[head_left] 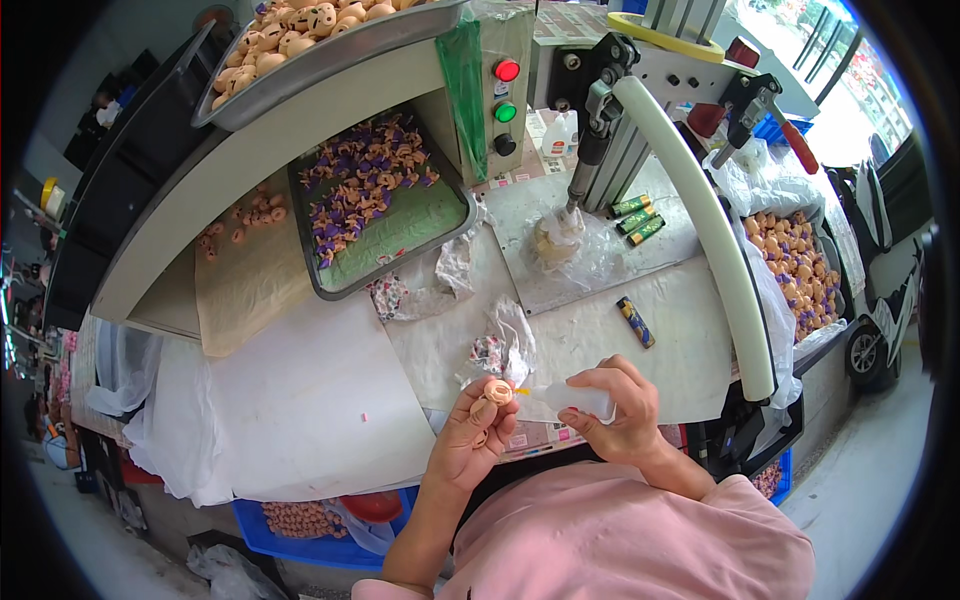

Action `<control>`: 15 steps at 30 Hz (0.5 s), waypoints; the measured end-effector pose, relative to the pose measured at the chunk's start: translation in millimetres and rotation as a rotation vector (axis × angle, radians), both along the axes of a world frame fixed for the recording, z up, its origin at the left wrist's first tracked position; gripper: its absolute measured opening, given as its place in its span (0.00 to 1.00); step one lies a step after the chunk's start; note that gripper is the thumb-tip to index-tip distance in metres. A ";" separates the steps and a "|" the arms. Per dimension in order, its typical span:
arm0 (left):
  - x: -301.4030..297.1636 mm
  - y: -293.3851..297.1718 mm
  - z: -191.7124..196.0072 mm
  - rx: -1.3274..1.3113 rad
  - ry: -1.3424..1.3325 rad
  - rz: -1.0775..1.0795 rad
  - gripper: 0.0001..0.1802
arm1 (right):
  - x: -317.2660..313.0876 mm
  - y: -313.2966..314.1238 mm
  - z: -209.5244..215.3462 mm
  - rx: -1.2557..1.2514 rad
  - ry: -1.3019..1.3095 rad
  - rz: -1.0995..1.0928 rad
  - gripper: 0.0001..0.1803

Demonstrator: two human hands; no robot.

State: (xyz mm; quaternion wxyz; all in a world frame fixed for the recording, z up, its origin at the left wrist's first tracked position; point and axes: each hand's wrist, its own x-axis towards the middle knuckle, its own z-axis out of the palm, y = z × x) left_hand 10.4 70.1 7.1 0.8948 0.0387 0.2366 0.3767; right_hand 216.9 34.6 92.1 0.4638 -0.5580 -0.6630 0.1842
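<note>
Between the fingertips of my left hand (466,442) is a small peach-coloured plastic doll part (498,392), rounded with a hollow on its upper side. More peach plastic shows lower in the same palm, partly covered by the fingers. My right hand (628,412) is wrapped round a white squeeze bottle (585,400), tipped on its side. The bottle's thin yellow nozzle (521,391) points left and reaches the edge of the doll part; whether they touch I cannot tell. Just beyond the hands lies a crumpled white cloth (513,335) with a floral patch.
A dark tray (430,232) of purple-and-peach pieces sits under the curved shelf. Above, a metal tray (350,42) holds peach heads. A press (590,150) with a pale curved bar (700,230) stands ahead. Several green tubes (640,218) lie beside it; a box of parts (790,265) is at right.
</note>
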 end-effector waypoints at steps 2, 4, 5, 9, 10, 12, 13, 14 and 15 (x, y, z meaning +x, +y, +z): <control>-1.0 0.0 -1.7 0.041 0.001 0.004 0.19 | -0.4 -0.7 0.8 -0.002 -0.001 0.005 0.19; 0.3 0.4 0.4 0.054 -0.002 0.004 0.19 | -0.9 -2.2 0.7 -0.023 0.009 0.011 0.19; 0.8 0.7 1.7 0.069 -0.003 0.006 0.19 | -1.0 -2.4 0.5 -0.024 0.009 0.010 0.19; 0.7 1.4 2.2 0.070 0.018 0.017 0.18 | -1.5 -1.5 0.7 0.028 0.025 -0.008 0.19; 0.1 2.3 0.5 0.058 0.001 0.017 0.18 | -1.5 -1.2 0.8 0.033 0.027 -0.004 0.20; -0.5 3.0 -2.8 0.045 -0.016 0.018 0.18 | -2.0 -0.9 -0.8 0.028 0.034 -0.002 0.20; -0.7 2.7 -4.4 0.050 -0.024 0.024 0.17 | -2.4 -0.8 -1.7 0.023 0.042 0.002 0.20; -0.9 2.4 -5.4 0.055 -0.032 0.031 0.17 | -2.8 -0.6 -2.4 0.022 0.042 0.002 0.20; -0.9 2.1 -5.2 0.054 -0.032 0.031 0.17 | -3.3 -0.5 -3.2 0.019 0.047 0.009 0.20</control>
